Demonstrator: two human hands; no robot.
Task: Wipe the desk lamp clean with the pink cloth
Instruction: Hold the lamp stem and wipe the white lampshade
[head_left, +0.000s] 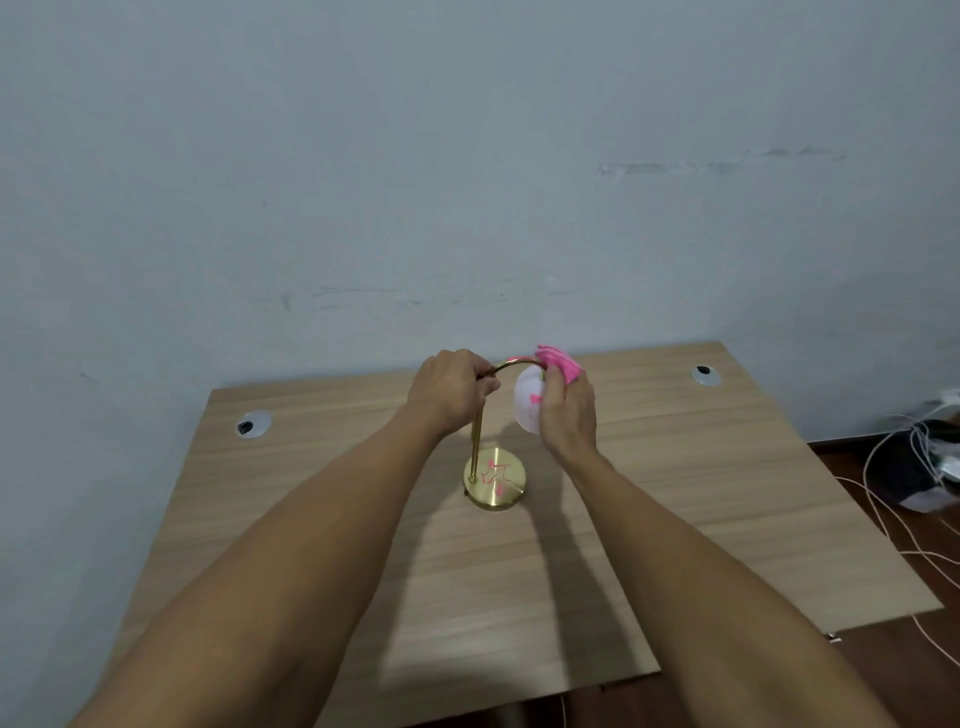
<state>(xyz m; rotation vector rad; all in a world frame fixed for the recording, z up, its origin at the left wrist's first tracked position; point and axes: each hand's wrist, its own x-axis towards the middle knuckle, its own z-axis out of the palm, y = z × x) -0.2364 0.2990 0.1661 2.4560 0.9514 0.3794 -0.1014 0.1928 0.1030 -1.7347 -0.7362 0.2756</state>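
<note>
Two hands met at the desk lamp (492, 467), which stood at the centre of the frame on the wooden desk (675, 493). The left hand (451, 392) gripped the curved brass arm (511, 365) near its top. The right hand (566, 410) held the bunched pink cloth (561, 362) against the white globe shade (527, 408). Pink marks showed on the shade and on the round brass base (494, 479).

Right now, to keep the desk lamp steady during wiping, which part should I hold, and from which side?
Hold the brass arch near its top, from the left, as the left hand does. It is thin enough to grip and leaves the white shade free for the pink cloth.
</note>
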